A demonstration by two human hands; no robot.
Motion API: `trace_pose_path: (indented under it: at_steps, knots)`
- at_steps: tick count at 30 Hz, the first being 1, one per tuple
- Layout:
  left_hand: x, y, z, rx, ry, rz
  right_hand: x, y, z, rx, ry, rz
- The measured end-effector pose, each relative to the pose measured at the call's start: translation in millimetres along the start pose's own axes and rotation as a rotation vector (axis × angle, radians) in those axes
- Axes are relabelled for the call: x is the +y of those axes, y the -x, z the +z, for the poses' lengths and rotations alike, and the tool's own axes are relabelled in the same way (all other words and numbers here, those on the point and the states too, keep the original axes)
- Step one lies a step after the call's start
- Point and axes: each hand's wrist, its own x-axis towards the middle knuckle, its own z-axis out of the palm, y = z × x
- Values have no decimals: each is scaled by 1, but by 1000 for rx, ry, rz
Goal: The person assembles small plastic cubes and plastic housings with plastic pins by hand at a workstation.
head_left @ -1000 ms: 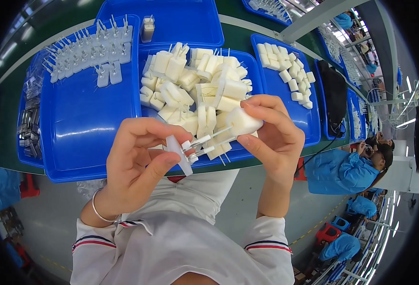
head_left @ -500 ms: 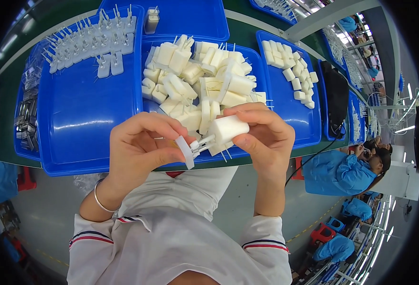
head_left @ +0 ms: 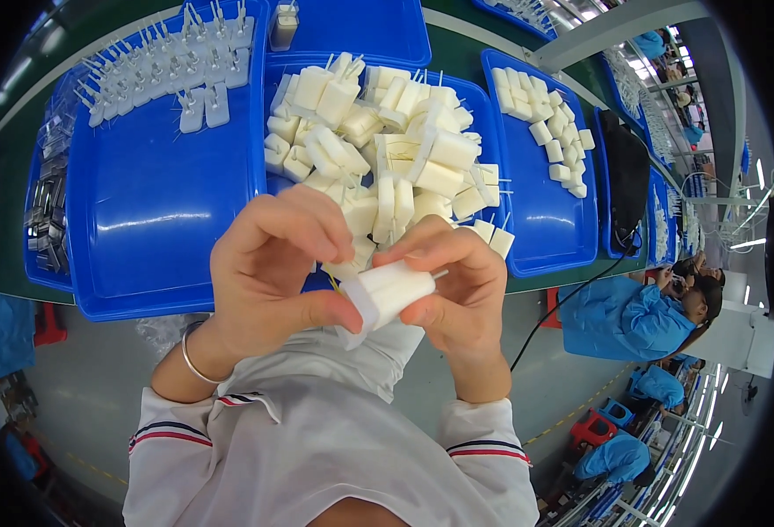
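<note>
- Blue trays (head_left: pixel 167 220) fill the bench. The left one is mostly bare, with a row of small finished pieces (head_left: pixel 172 75) along its far edge. The middle one holds a heap of white blocks (head_left: pixel 387 149) with thin wire leads. A right tray (head_left: pixel 540 220) carries a looser scatter of blocks.
- Other people in blue work coats (head_left: pixel 633 316) sit off to the right, well apart from the hands.
- Both hands have come in closer to the body than a second ago, and they now meet just in front of the tray's near edge.
- The left hand (head_left: pixel 273 272) is curled tight, its thumb and forefinger pinching a flat white cap (head_left: pixel 358 309) against the block's end.
- The right hand (head_left: pixel 457 281) wraps the white block (head_left: pixel 396 290) from the other side, fingers closed around it and thumb beneath.
- Change: a second ago the cap and block were held visibly apart with pins showing between them. Now they sit pressed together, so I judge the two parts are being seated into one.
- One thin lead (head_left: pixel 439 274) pokes out at the block's right end.
</note>
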Motion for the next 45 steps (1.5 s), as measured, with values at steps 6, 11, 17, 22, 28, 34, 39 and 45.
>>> trace_pose_path:
  at_steps: [6,11,17,22,28,34,39,45]
  knots:
    - [6,-2,5,151,-314,5,-7,0,1,45,163,-22]
    - [34,-13,13,-316,-964,483,-14,5,0,237,-29,242]
    - [34,-10,10,-319,-865,283,-24,5,-13,186,275,225]
    - [32,6,10,-15,-611,-58,-60,-25,-154,771,1944,-266]
    - [28,10,8,165,-360,-236,-66,-7,-225,545,2364,-14]
    - [19,6,12,221,-320,-287,-55,-9,-146,519,1066,-146]
    - [13,4,17,162,-357,-248,-39,-8,-57,109,614,-153]
    - [11,8,15,144,-428,-196,-40,-4,-52,-5,526,-102]
